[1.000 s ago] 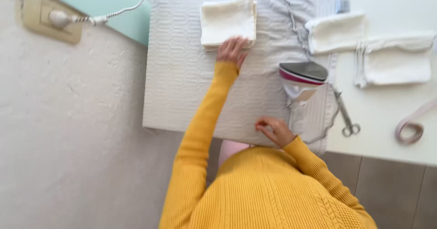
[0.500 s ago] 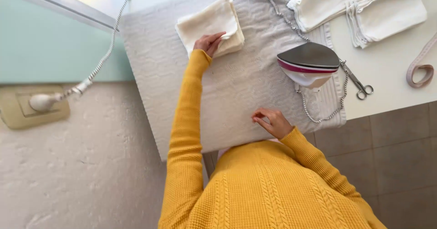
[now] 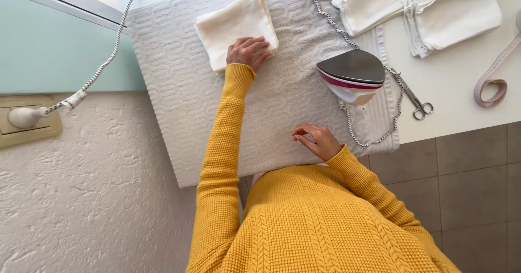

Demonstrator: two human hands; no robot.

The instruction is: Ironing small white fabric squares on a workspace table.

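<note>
The left hand (image 3: 248, 52) lies flat, fingers spread, on a small folded cloth (image 3: 233, 26) at the far end of the white ironing pad (image 3: 179, 99). It presses on the cloth's near corner and grips nothing. The right hand (image 3: 316, 140) rests at the near edge of the pad, fingers loosely curled and empty.

The iron (image 3: 353, 75) stands on its heel to the right of the folded cloth, soleplate facing up, touched by neither hand. Its cord (image 3: 97, 72) runs off left of the pad to a plug (image 3: 24, 117) in the wall socket.

Right of the iron, on the white table (image 3: 456, 83), lie more folded cloths (image 3: 450, 13) in two small piles, a pair of scissors (image 3: 415, 100) and a loop of pink ribbon (image 3: 491, 86).

Judging from this, the cloth under the left hand is already folded into a neat square, with the iron parked. Whether the piles beside it are finished or waiting cannot be told.
</note>
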